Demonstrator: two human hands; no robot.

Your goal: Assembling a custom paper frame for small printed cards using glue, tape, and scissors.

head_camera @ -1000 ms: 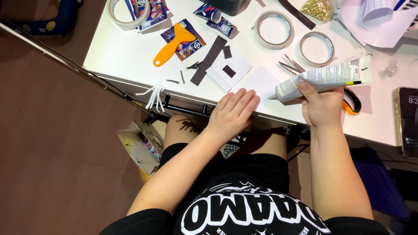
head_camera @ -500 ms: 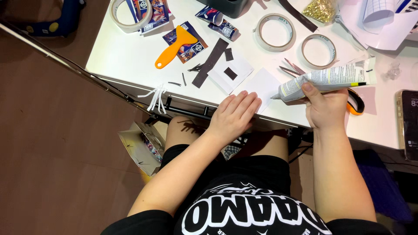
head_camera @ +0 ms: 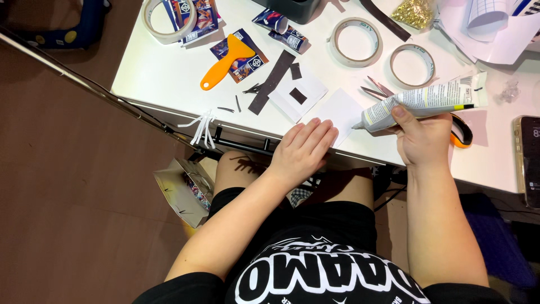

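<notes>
My right hand (head_camera: 423,139) grips a white glue tube (head_camera: 423,101) lying nearly level, its nozzle pointing left over a white paper square (head_camera: 341,110) at the table's near edge. My left hand (head_camera: 304,148) rests flat with fingers together on the near corner of that paper, holding nothing. Another white card (head_camera: 292,95) with a small dark square on it lies just left, beside a long dark strip (head_camera: 271,83).
On the white table (head_camera: 163,73) lie an orange scraper (head_camera: 225,63), three tape rolls (head_camera: 354,40), scissors with orange handles (head_camera: 460,130), printed cards, a bag of gold bits (head_camera: 415,12) and a phone (head_camera: 527,159) at the right edge. An open box (head_camera: 183,188) sits on the floor.
The glue tube has lifted slightly and its nozzle now sits over the paper's right edge. My left hand has stayed pressed on the paper.
</notes>
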